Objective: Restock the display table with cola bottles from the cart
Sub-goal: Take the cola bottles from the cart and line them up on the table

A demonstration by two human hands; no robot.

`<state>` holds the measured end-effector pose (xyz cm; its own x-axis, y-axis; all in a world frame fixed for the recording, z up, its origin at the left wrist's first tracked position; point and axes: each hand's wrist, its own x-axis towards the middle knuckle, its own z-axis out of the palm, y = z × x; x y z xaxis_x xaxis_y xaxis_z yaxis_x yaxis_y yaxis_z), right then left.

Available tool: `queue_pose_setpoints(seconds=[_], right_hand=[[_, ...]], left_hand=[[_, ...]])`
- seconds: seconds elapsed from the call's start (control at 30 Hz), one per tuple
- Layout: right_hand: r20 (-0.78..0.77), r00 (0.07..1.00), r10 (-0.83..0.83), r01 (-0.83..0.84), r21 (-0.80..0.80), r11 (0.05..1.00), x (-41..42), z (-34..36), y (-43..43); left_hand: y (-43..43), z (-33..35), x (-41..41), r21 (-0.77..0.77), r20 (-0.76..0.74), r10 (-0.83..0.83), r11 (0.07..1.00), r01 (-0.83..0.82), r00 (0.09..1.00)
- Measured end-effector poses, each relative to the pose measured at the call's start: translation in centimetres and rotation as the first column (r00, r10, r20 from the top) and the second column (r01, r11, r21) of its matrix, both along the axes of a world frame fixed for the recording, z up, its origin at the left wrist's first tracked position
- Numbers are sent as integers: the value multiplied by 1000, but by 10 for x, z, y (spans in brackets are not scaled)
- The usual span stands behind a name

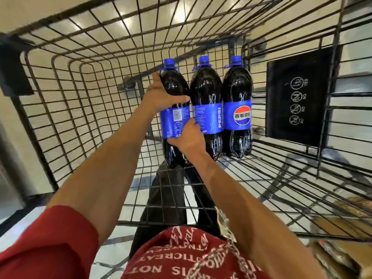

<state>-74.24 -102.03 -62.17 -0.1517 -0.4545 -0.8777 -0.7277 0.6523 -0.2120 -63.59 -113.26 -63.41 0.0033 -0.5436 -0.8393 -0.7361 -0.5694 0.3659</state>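
Pick-up step. Three cola bottles stand touching in the cart. Left hand fingers wrap the leftmost bottle at its shoulder; right hand fingers grip its label. Next, probably: lift it clear of its neighbour.

Black wire cart, basket seen from above. Three cola bottles upright on wire floor, in tight row toward 12 o'clock: left bottle, middle bottle, right bottle. All have blue caps, blue labels, dark contents. Middle label reads PEPSI; round logo on right bottle faces camera. Black sign panel on basket wall at 3 o'clock. Pale floor shows through mesh.
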Motion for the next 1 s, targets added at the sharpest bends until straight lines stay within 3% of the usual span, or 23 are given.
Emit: queue_pose_setpoints(seconds=[0.13,0.43,0.53,1.0], right_hand=[[10,999,-45,45,20,999,5,-6,-6],[256,904,-343,367,-52,929,6,-25,15],[315,887,-339,381,-80,921,2,-24,14],[264,941,-213,283,-264,922,-4,26,20]], left_hand=[[-2,-7,4,9,-78,98,995,-97,992],[14,-12,20,-48,-143,254,964,-263,957],[19,-11,22,-105,-176,272,950,-293,946],[42,46,26,-251,-317,367,857,-450,875]])
